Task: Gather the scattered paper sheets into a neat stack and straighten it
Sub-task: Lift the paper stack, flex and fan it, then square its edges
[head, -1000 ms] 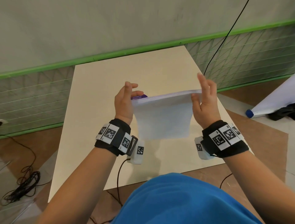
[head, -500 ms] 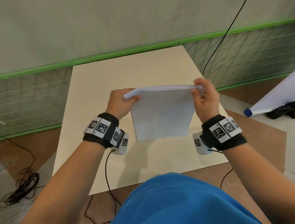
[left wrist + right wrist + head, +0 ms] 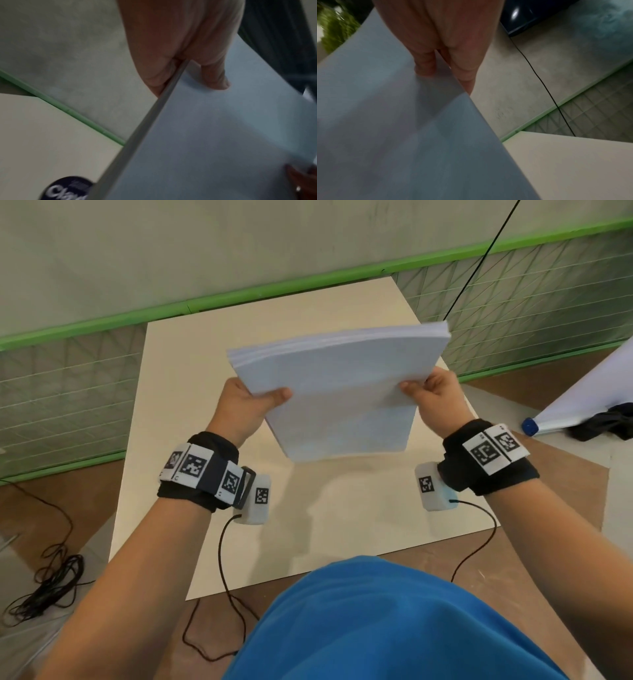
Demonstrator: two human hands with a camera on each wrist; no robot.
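A thick stack of white paper sheets [image 3: 339, 392] is held in the air above the cream table [image 3: 191, 378], its face tilted toward me. My left hand [image 3: 253, 402] grips its left edge, thumb on top and fingers hidden underneath. On the opposite edge my right hand [image 3: 428, 393] holds it the same way. The left wrist view shows the thumb [image 3: 214, 75] lying on the top sheet [image 3: 214, 128] and the stack's edge running diagonally. In the right wrist view the fingers [image 3: 426, 63] pinch the paper [image 3: 393, 128].
A dark round label [image 3: 67, 189] lies on the table under the stack. Black cables [image 3: 44, 583] coil on the floor at the left. A white roll with a blue cap [image 3: 575, 402] and dark cloth [image 3: 606, 422] lie at the right. A green-trimmed wall [image 3: 274, 289] backs the table.
The stack has been lifted higher and tipped so its face shows. Both hands slid from its top corners down to its side edges, thumbs now on top.
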